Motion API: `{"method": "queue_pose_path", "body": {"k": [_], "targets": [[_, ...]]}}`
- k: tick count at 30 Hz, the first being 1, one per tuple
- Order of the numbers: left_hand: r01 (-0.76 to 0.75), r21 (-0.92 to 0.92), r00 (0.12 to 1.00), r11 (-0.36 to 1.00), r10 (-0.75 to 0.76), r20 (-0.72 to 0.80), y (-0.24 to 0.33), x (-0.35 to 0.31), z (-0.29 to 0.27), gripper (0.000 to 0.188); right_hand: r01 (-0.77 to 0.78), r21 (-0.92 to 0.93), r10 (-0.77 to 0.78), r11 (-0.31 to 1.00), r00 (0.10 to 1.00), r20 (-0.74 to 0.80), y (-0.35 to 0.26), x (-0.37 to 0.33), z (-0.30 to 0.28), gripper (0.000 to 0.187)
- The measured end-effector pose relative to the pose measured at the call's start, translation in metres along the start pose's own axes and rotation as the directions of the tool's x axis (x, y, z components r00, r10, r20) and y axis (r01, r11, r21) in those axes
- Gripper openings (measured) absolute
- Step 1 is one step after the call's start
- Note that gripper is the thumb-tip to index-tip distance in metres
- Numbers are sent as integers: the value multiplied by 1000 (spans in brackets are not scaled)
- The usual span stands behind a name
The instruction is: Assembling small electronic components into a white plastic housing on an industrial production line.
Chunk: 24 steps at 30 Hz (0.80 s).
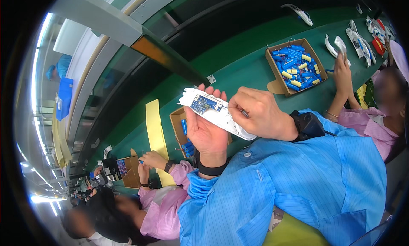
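Observation:
A long white plastic housing half (221,120) lies across my left hand (208,135), palm up, with the thumb along its near edge and fingertips showing beyond the far edge. Set into its wider end is a blue circuit board (205,104). Over the middle of the housing, my right hand (260,112) is closed in a pinch beside the board's end. Thin wire seems to show near those fingertips, but what they grip is too small to make out. Black bands circle both my wrists, the right one carrying a dark box.
A cardboard box (272,60) of blue cylindrical cells stands on the green bench (238,77); another box (175,118) is partly behind my left hand. Yellow sheets (153,122) lie to the left. White shells (360,43) sit at far right. Co-workers in pink flank me. A metal post (170,54) rises ahead.

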<state>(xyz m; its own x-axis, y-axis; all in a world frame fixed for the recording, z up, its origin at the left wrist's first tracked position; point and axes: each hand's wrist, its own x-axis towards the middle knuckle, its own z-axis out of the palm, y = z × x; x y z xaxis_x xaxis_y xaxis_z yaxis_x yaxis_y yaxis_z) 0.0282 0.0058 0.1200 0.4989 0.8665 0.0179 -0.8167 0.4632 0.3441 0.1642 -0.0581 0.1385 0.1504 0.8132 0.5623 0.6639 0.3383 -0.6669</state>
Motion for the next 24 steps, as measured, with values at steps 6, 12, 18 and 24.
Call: {"method": "queue_pose_path", "body": {"k": [6, 12, 18, 24], "targets": [[1, 0, 1000, 1000, -1, 9, -1, 0, -1, 51, -22, 14, 23, 1000, 1000, -21, 2, -2, 4, 9], [-29, 37, 999, 999, 29, 18, -4, 0, 1, 52, -161, 115, 161, 980, 987, 14, 3, -3, 5, 8], [-68, 131, 997, 989, 63, 42, -4, -1, 2, 54, -315, 185, 292, 931, 946, 141, 2, 0, 1, 10], [-91, 191, 996, 977, 88, 26, -6, -3, 4, 55, -325, 219, 290, 920, 941, 176, 6, -2, 0, 11]]}}
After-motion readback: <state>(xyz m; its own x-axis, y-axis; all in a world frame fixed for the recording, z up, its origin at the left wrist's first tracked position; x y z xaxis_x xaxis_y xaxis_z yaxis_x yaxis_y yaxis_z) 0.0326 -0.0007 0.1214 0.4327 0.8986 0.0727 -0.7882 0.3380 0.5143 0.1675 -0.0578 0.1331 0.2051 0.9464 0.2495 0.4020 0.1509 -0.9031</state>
